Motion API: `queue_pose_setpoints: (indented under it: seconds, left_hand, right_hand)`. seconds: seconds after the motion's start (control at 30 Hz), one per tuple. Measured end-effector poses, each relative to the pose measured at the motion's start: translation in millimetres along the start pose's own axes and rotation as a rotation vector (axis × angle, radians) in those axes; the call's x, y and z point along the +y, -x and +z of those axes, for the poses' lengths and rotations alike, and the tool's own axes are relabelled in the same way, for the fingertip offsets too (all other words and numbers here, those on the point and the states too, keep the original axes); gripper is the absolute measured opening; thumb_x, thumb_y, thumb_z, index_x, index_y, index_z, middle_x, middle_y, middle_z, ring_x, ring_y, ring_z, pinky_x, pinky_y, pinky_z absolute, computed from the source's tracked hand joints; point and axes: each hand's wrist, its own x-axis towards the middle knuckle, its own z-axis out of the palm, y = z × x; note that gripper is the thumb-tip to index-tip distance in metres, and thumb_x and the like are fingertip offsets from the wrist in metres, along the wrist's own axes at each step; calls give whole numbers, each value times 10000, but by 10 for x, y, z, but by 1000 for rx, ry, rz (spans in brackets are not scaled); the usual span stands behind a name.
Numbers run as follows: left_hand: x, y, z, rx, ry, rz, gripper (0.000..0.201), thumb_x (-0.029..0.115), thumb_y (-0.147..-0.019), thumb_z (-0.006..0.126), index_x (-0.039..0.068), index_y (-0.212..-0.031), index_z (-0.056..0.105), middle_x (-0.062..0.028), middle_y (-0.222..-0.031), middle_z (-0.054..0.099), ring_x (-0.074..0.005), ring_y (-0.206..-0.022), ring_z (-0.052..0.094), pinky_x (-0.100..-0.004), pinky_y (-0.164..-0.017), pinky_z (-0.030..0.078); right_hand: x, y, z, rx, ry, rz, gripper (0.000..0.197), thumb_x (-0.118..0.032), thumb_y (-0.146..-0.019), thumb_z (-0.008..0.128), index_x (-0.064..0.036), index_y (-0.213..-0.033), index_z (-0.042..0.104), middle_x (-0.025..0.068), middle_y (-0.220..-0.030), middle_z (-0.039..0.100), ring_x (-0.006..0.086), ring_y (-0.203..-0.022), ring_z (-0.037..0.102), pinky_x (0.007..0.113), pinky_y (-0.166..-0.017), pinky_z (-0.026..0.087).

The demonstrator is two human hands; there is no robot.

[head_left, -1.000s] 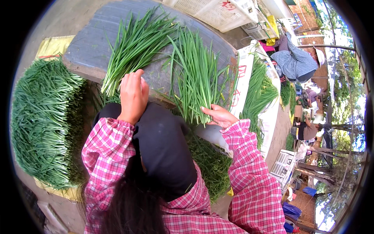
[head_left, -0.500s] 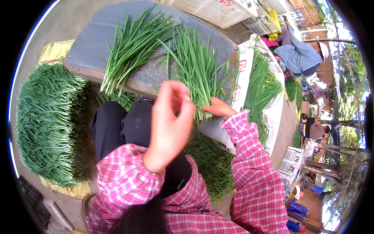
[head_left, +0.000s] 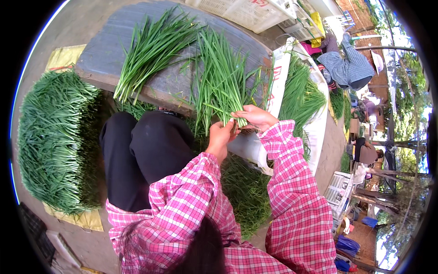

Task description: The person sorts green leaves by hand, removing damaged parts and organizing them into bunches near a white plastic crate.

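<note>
Leafy bunch (head_left: 222, 73) lies on the grey board (head_left: 105, 57), tips pointing away from the person, long axis slanting slightly leftward; slender green blades pale toward the base. Right hand (head_left: 256, 118) grips that base; left hand (head_left: 221, 138) pinches beside it.

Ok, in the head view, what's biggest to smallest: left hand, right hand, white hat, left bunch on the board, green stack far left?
1. Green stack
2. Left bunch
3. Left hand and right hand: too alike to rank
4. White hat
</note>
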Motion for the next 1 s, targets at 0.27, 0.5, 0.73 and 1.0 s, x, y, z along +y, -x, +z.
queue_pose_setpoints:
  seconds: [0.27, 0.5, 0.73, 1.0]
  left_hand:
    - [-82, -103, -128, 136, -97, 1, 110, 96, -821, 448, 2, -786, 493, -41, -656, 509, -113, -568, 502, -260, -540, 454]
    - [-433, -506, -312, 307, -352, 151, 101, 67, -798, 439, -18, -750, 468, -48, -581, 476, -124, -471, 473, -251, -422, 397]
    - [-664, -846, -460, 394, -628, 198, 105, 62, -786, 454, -41, -770, 463, -68, -580, 480, -145, -459, 478, -263, -414, 386]
    - [-510, -771, -428, 400, -561, 172, 197, 115, -755, 500, -79, -784, 509, -279, -805, 533, -413, -797, 517, -427, -674, 404]
  right_hand:
    - [-105, 101, -29, -98, 16, 48, 123, -119, -840, 449, -3, -860, 484, 42, -742, 560, 95, -681, 544, 205, -576, 486]
    - [-166, 239, -208, -85, -420, 112, 94, -53, -837, 434, 40, -821, 430, 69, -702, 449, 89, -527, 392, 198, -441, 361]
    - [-398, 733, -414, -89, -633, 13, 103, -70, -849, 414, 30, -838, 396, 75, -721, 437, 81, -548, 379, 188, -460, 352]
    - [-351, 1578, -497, -40, -772, -184, 181, -91, -871, 359, 59, -972, 367, 44, -709, 395, 56, -513, 349, 188, -461, 324]
